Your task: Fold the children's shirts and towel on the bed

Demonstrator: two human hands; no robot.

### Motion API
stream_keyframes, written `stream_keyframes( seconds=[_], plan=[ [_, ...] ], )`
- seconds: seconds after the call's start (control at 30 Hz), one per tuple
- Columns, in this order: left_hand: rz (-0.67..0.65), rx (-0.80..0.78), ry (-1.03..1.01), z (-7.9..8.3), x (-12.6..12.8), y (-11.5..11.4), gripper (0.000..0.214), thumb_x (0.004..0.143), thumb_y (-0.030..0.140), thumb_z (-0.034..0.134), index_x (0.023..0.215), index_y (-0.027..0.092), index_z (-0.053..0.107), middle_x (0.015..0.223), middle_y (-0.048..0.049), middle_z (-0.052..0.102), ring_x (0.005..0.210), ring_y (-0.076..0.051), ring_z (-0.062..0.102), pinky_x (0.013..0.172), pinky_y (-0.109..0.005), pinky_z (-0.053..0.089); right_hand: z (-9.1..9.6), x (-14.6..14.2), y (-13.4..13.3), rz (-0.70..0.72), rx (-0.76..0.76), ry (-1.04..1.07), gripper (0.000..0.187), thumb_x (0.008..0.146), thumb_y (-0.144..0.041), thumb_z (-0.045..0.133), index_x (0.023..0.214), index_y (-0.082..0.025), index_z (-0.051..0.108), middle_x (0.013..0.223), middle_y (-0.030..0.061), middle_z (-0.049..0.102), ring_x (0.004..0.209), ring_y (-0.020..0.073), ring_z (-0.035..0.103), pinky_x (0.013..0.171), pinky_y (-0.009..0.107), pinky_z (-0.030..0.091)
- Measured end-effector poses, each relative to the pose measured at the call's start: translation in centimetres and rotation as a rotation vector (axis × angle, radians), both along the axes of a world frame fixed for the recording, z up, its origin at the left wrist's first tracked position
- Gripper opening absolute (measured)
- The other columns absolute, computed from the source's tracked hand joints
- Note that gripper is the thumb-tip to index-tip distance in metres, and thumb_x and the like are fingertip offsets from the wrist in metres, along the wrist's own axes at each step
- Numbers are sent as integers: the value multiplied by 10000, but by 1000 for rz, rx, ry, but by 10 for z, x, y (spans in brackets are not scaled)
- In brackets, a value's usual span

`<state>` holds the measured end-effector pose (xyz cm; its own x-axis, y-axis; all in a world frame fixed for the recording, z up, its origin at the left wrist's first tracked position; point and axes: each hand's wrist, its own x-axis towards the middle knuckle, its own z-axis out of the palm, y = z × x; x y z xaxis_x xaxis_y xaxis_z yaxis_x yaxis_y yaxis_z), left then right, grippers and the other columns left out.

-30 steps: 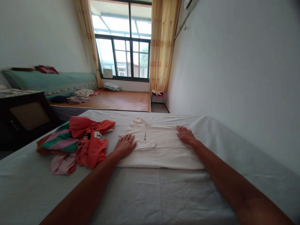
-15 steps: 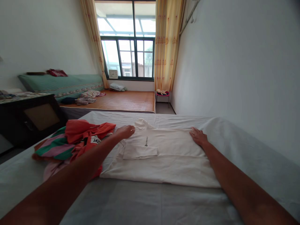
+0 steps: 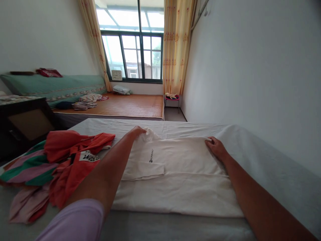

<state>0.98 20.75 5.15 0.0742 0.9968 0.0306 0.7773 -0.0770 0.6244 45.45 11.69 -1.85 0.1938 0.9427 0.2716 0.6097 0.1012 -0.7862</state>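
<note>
Fingers of the right hand pinch the white shirt at its two-o'clock corner; the left hand's touch its eleven-o'clock edge, grip unclear. It lies on a sheet, red clothing at nine o'clock.

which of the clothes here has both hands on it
The white shirt with small dark lettering: the left hand and right hand are both at its far edge. The orange garment and striped cloth lie bunched to its left, held by neither.
</note>
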Motion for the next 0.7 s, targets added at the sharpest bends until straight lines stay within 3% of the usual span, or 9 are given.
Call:
stream_keyframes(
  seconds=[0.1,0.17,0.23,0.3,0.4,0.5,0.6,0.63,0.7],
  plan=[
    [-10,42,-220,11,-1,-7,410,638,461,696,841,107,669,569,-11,600,526,-143,561,516,-245,432,20,-3,-10,87,1,240,426,696,-516,652,967,-191,601,782,16,662,680,168,585,619,269,468],
    [-45,111,-483,22,-9,-17,392,594,425,719,837,122,667,590,13,590,519,-109,527,529,-225,418,41,2,-19,195,20,328,436,652,-516,724,926,-199,604,806,12,658,709,161,590,664,274,480],
    [-146,182,-745,31,-24,-36,337,545,359,762,769,133,651,622,23,591,550,-91,516,562,-212,413,64,10,-32,335,15,319,407,602,-481,790,839,-198,620,835,20,657,780,172,601,737,290,488],
    [-279,208,-851,33,-44,-62,292,534,297,793,701,137,615,656,21,597,609,-94,531,610,-211,424,84,18,-51,487,-78,242,362,570,-431,831,764,-188,642,854,39,665,838,194,609,786,310,488],
    [-424,98,-774,18,-73,-108,283,588,279,795,665,138,562,658,19,589,633,-94,536,633,-208,430,96,24,-85,661,-320,100,314,608,-395,817,788,-172,692,887,78,684,878,229,621,811,340,488],
    [-509,-84,-597,-9,-92,-149,308,637,331,769,803,147,586,692,18,606,625,-98,544,608,-204,436,87,22,-116,716,-499,-21,319,672,-391,751,893,-164,717,935,92,699,909,241,629,834,349,486],
    [-543,-61,-365,-25,-101,-173,496,653,343,751,1097,190,592,923,-21,671,802,-150,600,730,-253,476,75,19,-133,721,-536,-116,322,687,-329,677,962,-166,720,991,91,707,964,249,628,876,352,476],
    [-549,-19,-283,-25,-102,-177,479,669,343,734,1110,202,608,983,-32,674,877,-171,604,795,-275,474,74,18,-135,722,-528,-155,319,688,-305,648,965,-165,723,998,91,709,974,250,627,885,353,474],
    [-588,46,-147,-19,-104,-181,274,722,349,676,948,195,686,986,-47,683,969,-202,598,892,-301,447,78,13,-135,712,-498,-263,297,695,-274,589,929,-160,732,956,88,718,937,245,638,874,353,479]
  ],
)
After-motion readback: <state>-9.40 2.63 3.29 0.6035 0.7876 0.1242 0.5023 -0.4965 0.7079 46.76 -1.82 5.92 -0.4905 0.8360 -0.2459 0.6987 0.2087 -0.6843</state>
